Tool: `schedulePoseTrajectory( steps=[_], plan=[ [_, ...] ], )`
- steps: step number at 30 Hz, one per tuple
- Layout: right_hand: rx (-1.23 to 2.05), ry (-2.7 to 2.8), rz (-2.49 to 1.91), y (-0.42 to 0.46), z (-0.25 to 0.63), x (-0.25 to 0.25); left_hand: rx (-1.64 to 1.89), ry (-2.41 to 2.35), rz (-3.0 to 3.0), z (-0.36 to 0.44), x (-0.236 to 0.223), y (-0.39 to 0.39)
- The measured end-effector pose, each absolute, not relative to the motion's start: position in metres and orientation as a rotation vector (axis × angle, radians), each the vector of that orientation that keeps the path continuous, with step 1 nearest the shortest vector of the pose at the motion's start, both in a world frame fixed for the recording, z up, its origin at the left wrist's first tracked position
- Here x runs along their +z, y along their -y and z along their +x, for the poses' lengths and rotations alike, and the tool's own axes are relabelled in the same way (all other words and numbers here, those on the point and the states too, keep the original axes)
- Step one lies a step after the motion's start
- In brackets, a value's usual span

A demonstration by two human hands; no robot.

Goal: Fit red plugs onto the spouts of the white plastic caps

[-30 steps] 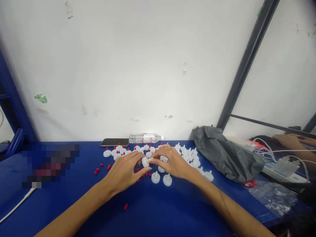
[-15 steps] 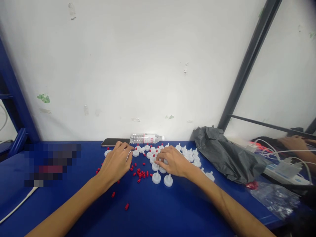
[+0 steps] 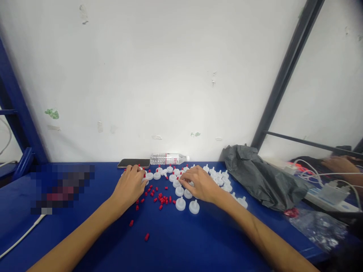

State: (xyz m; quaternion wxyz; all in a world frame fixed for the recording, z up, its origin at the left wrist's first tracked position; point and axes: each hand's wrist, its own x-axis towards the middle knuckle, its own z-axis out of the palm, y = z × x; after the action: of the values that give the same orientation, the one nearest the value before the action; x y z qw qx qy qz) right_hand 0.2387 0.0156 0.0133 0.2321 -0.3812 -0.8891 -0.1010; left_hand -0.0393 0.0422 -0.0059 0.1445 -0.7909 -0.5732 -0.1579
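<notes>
Several white round caps with a thin spout, some tipped with small red caps, lie grouped on the blue table. My left hand is at the left end of this group, its fingers curled down and closed on a white spouted cap, mostly covered by the hand. Over the middle of the group, my right hand has thumb and forefinger pinched at a small red cap on top of a white spouted cap. Loose red caps are scattered between the hands and nearer to me.
Against the wall lie a phone and a clear plastic bottle on its side. A dark grey plastic bag is at the right, beside a clear bag, cables and a power strip. A white cable runs at the left.
My left hand has drawn back slightly to the left with its white cap, uncovering more caps. My right hand stays nearly in place, and a red cap now shows at its fingertips.
</notes>
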Motion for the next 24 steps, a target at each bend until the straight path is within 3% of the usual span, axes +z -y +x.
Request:
schedulePoseTrajectory(
  steps=[24],
  plan=[
    [-0.206, 2.5, -1.002, -0.0166, 0.2369, 0.0106, -0.536, 1.619, -2.338, -0.0357, -0.0109, -0.0441]
  ],
)
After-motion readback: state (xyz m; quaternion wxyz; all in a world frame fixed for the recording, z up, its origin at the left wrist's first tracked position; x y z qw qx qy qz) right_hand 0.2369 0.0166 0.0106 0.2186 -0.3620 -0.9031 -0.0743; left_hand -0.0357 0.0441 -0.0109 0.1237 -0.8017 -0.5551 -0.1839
